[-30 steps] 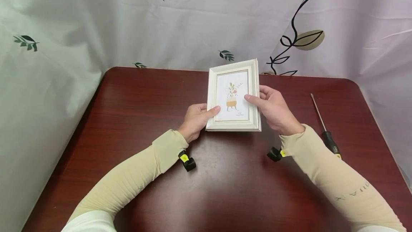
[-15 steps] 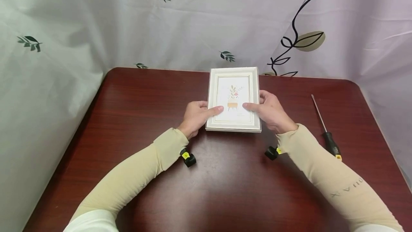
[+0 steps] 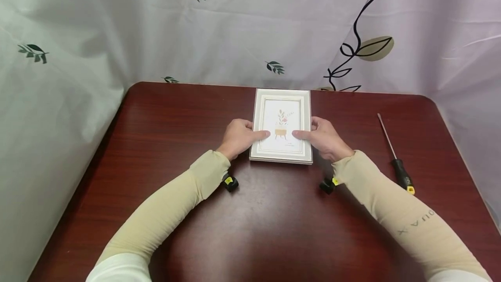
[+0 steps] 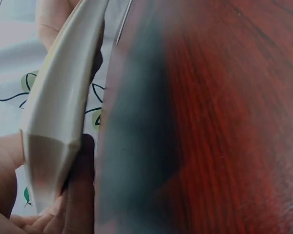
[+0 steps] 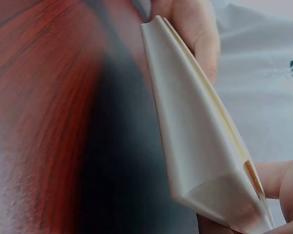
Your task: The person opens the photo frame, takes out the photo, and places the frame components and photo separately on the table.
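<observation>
A white picture frame (image 3: 282,156) shows its front, a print of a plant in an orange pot on legs. My left hand (image 3: 239,137) grips its left side, thumb on the front and fingers beneath. Opposite it, my right hand (image 3: 325,138) holds the right side the same way, so the thumbs point at each other. In the left wrist view, the moulded edge of the picture frame (image 4: 61,102) stands apart from the tabletop, with fingertips (image 4: 82,190) curled under it. The right wrist view also has the picture frame (image 5: 193,117) raised, its underside partly hidden by fingers.
A screwdriver (image 3: 401,173) with a black and yellow handle lies on the right of the dark red wooden table (image 3: 266,225), shaft pointing away. Behind the table hangs a pale curtain (image 3: 235,25) with leaf prints. Black wrist cameras sit under both cuffs.
The picture frame has come down and tipped back to lie flatter, its slant straightened. My right hand has shifted down and left, level with the left one. Both hands keep hold.
</observation>
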Tool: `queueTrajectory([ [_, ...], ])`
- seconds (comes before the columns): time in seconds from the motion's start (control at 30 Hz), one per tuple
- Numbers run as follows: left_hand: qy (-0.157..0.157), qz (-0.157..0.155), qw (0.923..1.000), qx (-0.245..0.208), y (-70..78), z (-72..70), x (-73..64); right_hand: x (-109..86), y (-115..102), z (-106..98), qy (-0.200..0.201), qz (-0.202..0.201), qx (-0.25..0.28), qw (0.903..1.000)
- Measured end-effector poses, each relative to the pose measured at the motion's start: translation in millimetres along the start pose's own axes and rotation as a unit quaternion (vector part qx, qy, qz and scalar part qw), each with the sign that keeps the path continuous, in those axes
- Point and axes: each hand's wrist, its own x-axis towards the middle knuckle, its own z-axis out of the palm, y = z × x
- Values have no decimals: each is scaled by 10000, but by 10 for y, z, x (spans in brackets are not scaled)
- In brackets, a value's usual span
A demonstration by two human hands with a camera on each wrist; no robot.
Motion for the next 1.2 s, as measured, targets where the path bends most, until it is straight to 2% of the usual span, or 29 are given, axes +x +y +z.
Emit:
queueTrajectory([
  [0.2, -216, -56, 9992, 324, 0, 14, 41, 69, 40, 0, -106, 355, -175, 9992],
  [0.63, -400, -82, 9957, 829, -8, 33, 67, 144, 103, 45, 176, 440, -875, 9950],
  [0.97, -242, 134, 9892, 1437, 32, 59, 70, 167, 137, 64, 361, 221, -1250, 9913],
  [1.2, -167, 124, 9862, 1642, 38, 77, 74, 171, 142, 61, 460, 206, -1496, 9875],
])
